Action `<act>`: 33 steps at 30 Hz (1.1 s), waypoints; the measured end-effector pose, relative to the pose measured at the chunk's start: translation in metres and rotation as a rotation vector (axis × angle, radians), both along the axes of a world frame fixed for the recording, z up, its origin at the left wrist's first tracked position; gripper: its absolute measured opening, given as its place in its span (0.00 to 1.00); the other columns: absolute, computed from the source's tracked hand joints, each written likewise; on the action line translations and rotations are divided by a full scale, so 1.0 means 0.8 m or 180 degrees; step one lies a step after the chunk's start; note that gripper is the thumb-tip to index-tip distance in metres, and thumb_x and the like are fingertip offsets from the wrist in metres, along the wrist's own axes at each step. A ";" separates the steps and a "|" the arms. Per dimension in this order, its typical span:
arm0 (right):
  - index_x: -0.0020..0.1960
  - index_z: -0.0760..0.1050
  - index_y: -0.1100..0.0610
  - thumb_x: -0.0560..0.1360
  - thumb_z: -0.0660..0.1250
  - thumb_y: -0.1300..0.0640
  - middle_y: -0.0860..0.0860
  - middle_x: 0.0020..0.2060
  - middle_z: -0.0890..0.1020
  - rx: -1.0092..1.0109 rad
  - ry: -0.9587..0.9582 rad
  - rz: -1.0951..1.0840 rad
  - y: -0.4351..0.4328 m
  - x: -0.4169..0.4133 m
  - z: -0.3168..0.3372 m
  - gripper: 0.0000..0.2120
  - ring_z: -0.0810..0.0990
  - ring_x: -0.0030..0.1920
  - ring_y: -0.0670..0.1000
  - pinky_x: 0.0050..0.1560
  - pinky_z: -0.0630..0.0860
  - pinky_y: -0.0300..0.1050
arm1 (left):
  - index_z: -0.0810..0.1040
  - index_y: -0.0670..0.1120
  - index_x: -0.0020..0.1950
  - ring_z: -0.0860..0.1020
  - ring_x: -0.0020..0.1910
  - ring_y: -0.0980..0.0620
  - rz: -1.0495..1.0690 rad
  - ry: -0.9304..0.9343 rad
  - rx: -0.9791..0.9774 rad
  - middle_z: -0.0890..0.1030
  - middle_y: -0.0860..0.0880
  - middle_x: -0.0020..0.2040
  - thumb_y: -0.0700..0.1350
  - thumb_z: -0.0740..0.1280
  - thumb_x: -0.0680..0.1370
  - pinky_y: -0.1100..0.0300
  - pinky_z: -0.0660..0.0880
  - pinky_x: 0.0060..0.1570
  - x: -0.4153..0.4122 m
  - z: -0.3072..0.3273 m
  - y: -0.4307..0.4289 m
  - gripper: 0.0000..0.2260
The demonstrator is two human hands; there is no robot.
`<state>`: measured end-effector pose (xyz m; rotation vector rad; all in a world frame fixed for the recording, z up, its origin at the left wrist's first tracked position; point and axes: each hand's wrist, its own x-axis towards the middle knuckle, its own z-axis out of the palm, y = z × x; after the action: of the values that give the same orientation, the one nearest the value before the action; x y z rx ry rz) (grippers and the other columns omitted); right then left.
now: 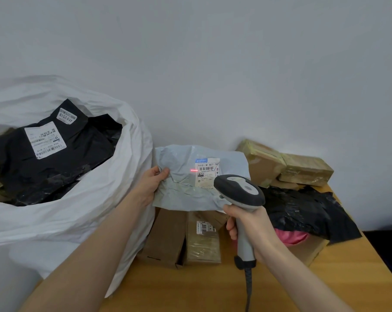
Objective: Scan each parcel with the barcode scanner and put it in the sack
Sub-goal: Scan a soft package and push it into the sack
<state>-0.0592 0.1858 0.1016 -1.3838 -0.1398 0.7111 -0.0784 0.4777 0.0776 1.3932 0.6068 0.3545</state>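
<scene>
Your left hand [151, 183] pinches the crumpled pale-blue plastic mailer [183, 188] beside the white woven sack [89, 210], your right hand [252, 226] grips the grey pistol-grip scanner [240, 190]; its red beam [194, 170] lands left of the barcode [206, 169], so aim rightward.

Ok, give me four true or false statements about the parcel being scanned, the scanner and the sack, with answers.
1. The left hand holds the pale grey parcel by its left edge. True.
2. The right hand grips the scanner by its handle. True.
3. The white sack is empty. False: black parcels lie in it.
4. The scanner's red line falls inside the sack. False: it falls on the pale grey parcel, by its label.
</scene>
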 end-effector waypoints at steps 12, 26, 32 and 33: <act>0.35 0.76 0.64 0.74 0.70 0.62 0.56 0.24 0.77 0.0021 -0.0029 -0.0019 -0.002 0.003 0.003 0.10 0.72 0.21 0.49 0.24 0.70 0.40 | 0.78 0.41 0.54 0.80 0.49 0.48 0.0026 -0.0001 -0.0019 0.82 0.44 0.51 0.40 0.63 0.80 0.54 0.77 0.55 -0.001 0.004 0.000 0.06; 0.39 0.78 0.61 0.74 0.71 0.61 0.55 0.26 0.80 0.0978 -0.0750 0.0252 0.157 0.023 0.142 0.06 0.74 0.23 0.49 0.26 0.73 0.41 | 0.76 0.44 0.46 0.82 0.41 0.53 0.1280 -0.1518 0.0710 0.83 0.48 0.43 0.41 0.63 0.81 0.57 0.80 0.48 -0.086 0.236 0.075 0.05; 0.43 0.79 0.61 0.74 0.71 0.60 0.54 0.26 0.80 0.1073 -0.0683 0.0685 0.252 -0.021 0.171 0.04 0.74 0.22 0.47 0.25 0.74 0.38 | 0.75 0.45 0.55 0.80 0.46 0.53 0.2248 -0.0623 0.1991 0.82 0.49 0.49 0.42 0.65 0.80 0.57 0.75 0.50 -0.210 0.284 0.170 0.05; 0.43 0.79 0.62 0.74 0.71 0.61 0.54 0.26 0.80 0.1044 -0.0668 0.0747 0.265 -0.027 0.170 0.04 0.74 0.22 0.47 0.25 0.74 0.38 | 0.73 0.44 0.61 0.78 0.50 0.50 0.2393 -0.0080 0.2151 0.80 0.47 0.54 0.43 0.67 0.79 0.56 0.74 0.50 -0.228 0.277 0.186 0.11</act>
<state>-0.0811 0.3978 0.2376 -1.1325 -0.5679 0.6988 -0.2606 0.6261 0.2994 1.7472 1.0424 1.2653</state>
